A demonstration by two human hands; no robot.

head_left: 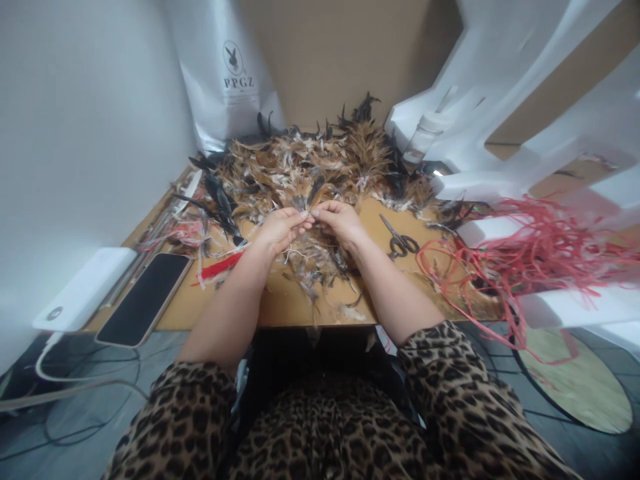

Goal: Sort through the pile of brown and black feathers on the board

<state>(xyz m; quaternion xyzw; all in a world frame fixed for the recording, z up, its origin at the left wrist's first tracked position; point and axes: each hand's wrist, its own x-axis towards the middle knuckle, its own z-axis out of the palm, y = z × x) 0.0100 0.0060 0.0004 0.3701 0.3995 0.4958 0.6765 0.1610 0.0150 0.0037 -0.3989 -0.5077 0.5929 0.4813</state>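
Note:
My left hand (287,227) and my right hand (337,221) meet above the middle of the table, fingertips pinched together. Between them is a small bunch of feathers (313,193), brown with a dark one, fanning upward away from me. Both hands seem closed on its lower end, though the exact grip is too small to make out. A large heap of brown feathers (300,160) spreads just beyond my hands. Loose greyish feather bits (317,267) and a thin white string (295,253) lie below them. Scissors (399,238) rest right of my right hand.
On the left lie a phone (145,300), a white power bank (85,288) with a cable, and a red strip (220,267). Tangled red ribbons (525,260) cover the right side. A clear bottle (423,139) leans behind; a white bag (230,73) stands at the back left.

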